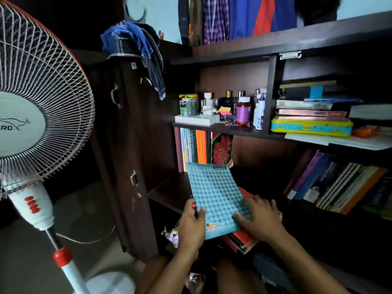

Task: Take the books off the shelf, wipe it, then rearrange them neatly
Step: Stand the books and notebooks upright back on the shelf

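A teal patterned book (pixel 214 194) leans out from the lower shelf (pixel 167 189), its top edge curling back. My left hand (pixel 192 221) grips its left edge with the thumb on the cover. My right hand (pixel 257 217) lies on the lower right of the cover, fingers spread over it. Under the teal book lies a red and orange stack of books (pixel 244 238). Upright books (pixel 196 146) and a flower-cover book (pixel 221 148) stand at the shelf's back left. Slanted books (pixel 337 185) lean at the right.
A pedestal fan (pixel 31 115) stands close on the left. A dark cabinet door (pixel 131 145) with a blue cloth (pixel 135 45) draped on top borders the shelf. The upper shelf holds bottles (pixel 242 110) and a pile of flat books (pixel 311 115).
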